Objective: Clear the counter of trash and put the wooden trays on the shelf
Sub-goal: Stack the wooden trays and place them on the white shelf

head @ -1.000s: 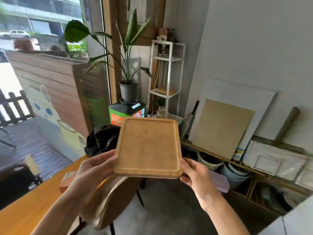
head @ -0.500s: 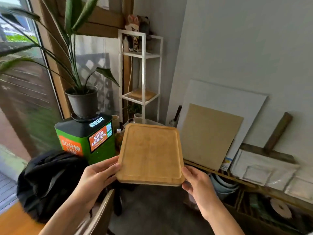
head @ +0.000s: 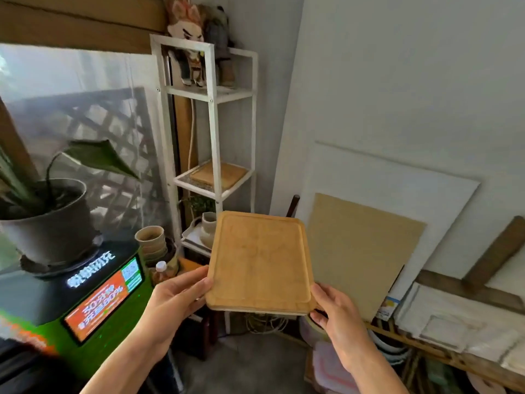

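I hold a wooden tray [head: 260, 261] w/ both hands, my left hand [head: 176, 297] at its near left corner and my right hand [head: 336, 314] at its near right corner. In front stands a white shelf [head: 212, 120] w/ another tray [head: 218, 173] on the middle level and a plush doll [head: 189, 44] on top. At left a potted plant [head: 45, 217] sits on a green machine [head: 85, 302].

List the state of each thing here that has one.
wooden tray: held level, off any surface
left hand: grips tray's left edge
right hand: grips tray's right corner
white shelf: middle tier holds another tray
plush doll: upright on top tier
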